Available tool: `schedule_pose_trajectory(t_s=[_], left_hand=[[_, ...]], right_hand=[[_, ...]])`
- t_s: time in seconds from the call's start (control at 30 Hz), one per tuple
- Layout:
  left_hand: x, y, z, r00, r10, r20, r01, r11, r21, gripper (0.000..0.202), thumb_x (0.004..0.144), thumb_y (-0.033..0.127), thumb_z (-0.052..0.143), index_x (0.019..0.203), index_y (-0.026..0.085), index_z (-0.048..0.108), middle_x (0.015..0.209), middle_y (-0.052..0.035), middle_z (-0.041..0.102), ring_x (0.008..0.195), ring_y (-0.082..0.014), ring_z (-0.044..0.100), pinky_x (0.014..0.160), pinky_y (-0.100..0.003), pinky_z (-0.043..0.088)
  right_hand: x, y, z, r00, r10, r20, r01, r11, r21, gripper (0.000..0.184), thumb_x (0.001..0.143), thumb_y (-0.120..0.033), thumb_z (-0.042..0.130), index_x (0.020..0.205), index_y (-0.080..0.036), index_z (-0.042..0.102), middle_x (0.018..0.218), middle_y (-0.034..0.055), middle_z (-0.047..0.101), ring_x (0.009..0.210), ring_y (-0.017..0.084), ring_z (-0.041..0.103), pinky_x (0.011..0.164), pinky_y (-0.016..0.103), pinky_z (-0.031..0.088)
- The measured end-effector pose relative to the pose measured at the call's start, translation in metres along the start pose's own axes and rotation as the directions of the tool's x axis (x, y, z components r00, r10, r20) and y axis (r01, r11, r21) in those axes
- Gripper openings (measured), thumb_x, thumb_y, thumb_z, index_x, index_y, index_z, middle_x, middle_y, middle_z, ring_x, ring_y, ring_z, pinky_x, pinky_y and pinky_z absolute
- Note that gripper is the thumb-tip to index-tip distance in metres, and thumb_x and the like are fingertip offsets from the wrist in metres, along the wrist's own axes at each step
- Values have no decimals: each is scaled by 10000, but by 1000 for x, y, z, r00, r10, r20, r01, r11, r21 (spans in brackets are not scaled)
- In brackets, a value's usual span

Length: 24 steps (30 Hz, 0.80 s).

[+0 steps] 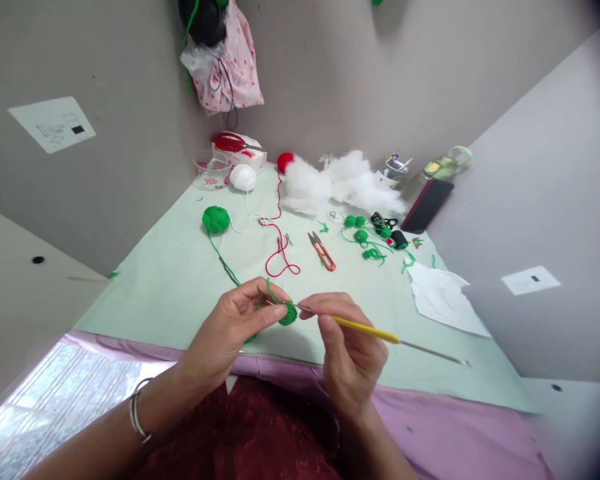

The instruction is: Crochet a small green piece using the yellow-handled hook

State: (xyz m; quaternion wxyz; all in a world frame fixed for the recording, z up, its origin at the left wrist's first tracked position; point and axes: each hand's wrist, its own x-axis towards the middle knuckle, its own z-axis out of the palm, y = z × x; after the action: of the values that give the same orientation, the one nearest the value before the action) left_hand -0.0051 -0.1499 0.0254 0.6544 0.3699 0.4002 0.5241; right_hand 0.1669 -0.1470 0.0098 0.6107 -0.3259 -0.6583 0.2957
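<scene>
My left hand (243,317) pinches a small green crochet piece (289,315) between thumb and fingers, with green yarn looped over its index finger. My right hand (353,347) grips a crochet hook (367,329) by its yellow handle. One metal end of the hook reaches into the green piece; the other points out to the right. From the left hand, a strand runs back to a green yarn ball (216,219). Beyond the hands lie orange-handled thread snips (322,251) and a loose red yarn strand (280,260).
White stuffing (343,183) is heaped at the back, near a red yarn ball (285,162) and a white yarn ball (243,178). Small green crocheted balls (361,237) lie right of the snips. A phone (427,205) leans on a bottle. White paper (443,297) lies at the right.
</scene>
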Motion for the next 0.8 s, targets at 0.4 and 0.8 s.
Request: schedule_pose_trajectory(t_s=[0.4, 0.8], left_hand=[[-1, -4, -1, 994, -65, 85, 75, 989, -129, 570, 859, 248, 887, 1396, 290, 702, 860, 23, 715, 850, -155, 627, 861, -291, 441], [-1, -4, -1, 1000, -15, 27, 15, 1000, -27, 503, 871, 289, 868, 1356, 298, 735, 890, 11, 629, 777, -146, 499, 745, -268, 402]], right_hand=[[-4, 7, 4, 1000, 7, -3, -7, 1000, 30, 264, 1045, -142, 607, 1127, -303, 799, 1018, 47, 820, 972, 215, 756, 837, 396, 629], [-4, 10, 4, 994, 93, -57, -80, 975, 205, 168, 1064, -247, 608, 1035, -275, 771, 945, 47, 816, 859, 208, 751, 762, 382, 618]])
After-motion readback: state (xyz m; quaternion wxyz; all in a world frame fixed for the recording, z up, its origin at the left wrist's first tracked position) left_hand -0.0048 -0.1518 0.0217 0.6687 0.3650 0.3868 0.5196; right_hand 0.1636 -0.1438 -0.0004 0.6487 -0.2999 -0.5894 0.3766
